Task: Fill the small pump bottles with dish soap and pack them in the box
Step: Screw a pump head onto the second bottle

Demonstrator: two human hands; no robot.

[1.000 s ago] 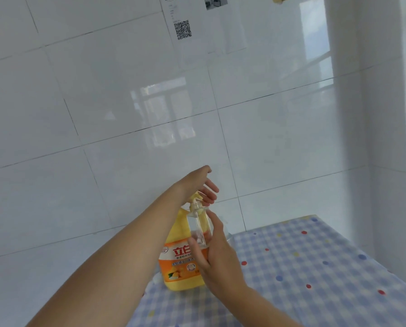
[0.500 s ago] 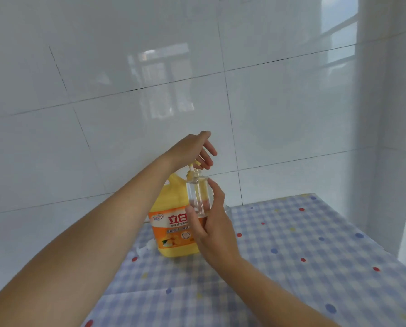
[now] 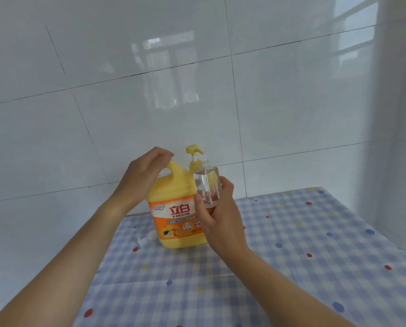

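Observation:
A big yellow dish soap jug (image 3: 173, 208) with an orange label stands on the checked tablecloth near the wall. Its yellow pump head (image 3: 193, 149) is raised and uncovered. My left hand (image 3: 143, 175) rests on the jug's handle at the top left, fingers curled over it. My right hand (image 3: 217, 213) holds a small clear bottle (image 3: 206, 182) upright and uncapped, its open neck just below and right of the pump spout. A little liquid sits at the bottom of the small bottle. No box is in view.
The table (image 3: 291, 256) wears a blue checked cloth with coloured dots and stands in a corner of white tiled walls (image 3: 197, 90). A small white object (image 3: 147, 237) lies behind the jug at its left foot.
My left hand has come off the pump head and dropped to the jug's handle; the pump head has risen. The small bottle has shifted slightly right. The camera has tilted down.

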